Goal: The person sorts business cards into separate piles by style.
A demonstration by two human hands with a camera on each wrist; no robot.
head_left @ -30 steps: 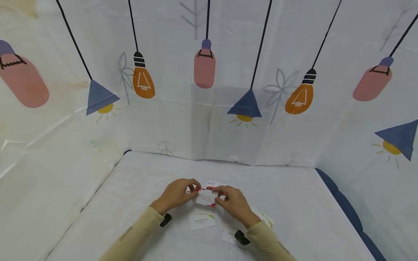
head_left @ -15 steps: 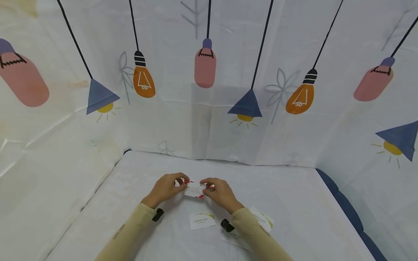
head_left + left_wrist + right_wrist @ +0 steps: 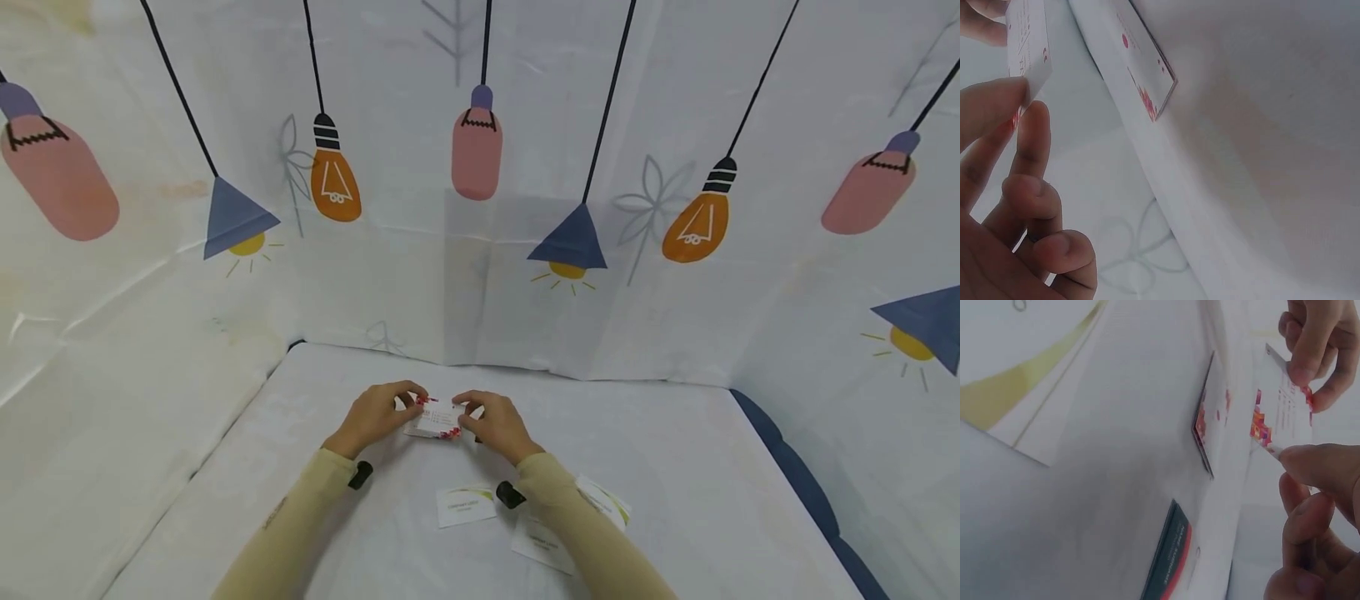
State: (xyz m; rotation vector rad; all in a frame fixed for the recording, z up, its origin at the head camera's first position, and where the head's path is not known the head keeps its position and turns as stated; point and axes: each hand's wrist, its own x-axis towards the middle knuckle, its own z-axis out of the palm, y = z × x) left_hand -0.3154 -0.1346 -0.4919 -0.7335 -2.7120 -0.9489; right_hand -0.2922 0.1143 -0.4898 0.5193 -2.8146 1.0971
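Both hands pinch one white business card (image 3: 442, 417) with red patterned corners, held up by its two sides. My left hand (image 3: 378, 419) has thumb and index finger on its left end; in the left wrist view the other fingers of that hand (image 3: 1029, 200) are bent below. The thumb and fingers of my right hand (image 3: 497, 425) hold its right end. Close under the card lies a small stack of matching red-and-white cards (image 3: 1211, 419) on the table, also plain in the left wrist view as a card stack (image 3: 1147, 69).
A dark card stack with a red curve (image 3: 1169, 559) lies right of the matching stack. Nearer the body are a white card with a green corner (image 3: 465, 507) and more such cards (image 3: 542, 542), partly under the right sleeve. A printed sheet (image 3: 495, 292) stands behind the white table (image 3: 675, 483).
Both hands have moved left and farther from the body with the card between them. It now overlaps the matching stack, and the green-cornered cards by the right sleeve show more.
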